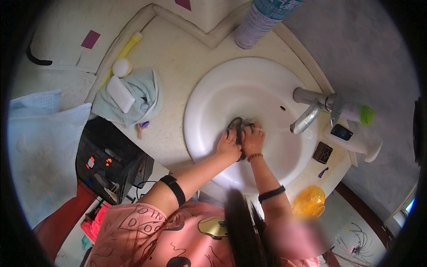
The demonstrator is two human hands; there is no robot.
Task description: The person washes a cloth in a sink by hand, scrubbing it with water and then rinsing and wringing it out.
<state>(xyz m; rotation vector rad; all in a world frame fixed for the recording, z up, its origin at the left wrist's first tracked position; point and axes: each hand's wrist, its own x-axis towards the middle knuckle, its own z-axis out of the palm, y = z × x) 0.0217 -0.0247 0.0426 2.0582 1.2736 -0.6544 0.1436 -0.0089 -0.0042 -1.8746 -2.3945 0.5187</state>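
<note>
Both of my hands are low in the white washbasin, working at a dark, wet item that looks like cloth. My left hand grips its near left side, with the fingers curled on it. Beside it, my right hand presses on the right part of the dark item, fingers bent, a beaded bracelet on the wrist. Water shows around the fingertips. The metal faucet reaches over the basin's right side. What lies beneath my palms is hidden.
On the counter's left lie a light-blue towel, a white bar-shaped object and a purple clip. A spray can stands behind the basin. At the right are a brown block and an orange bowl.
</note>
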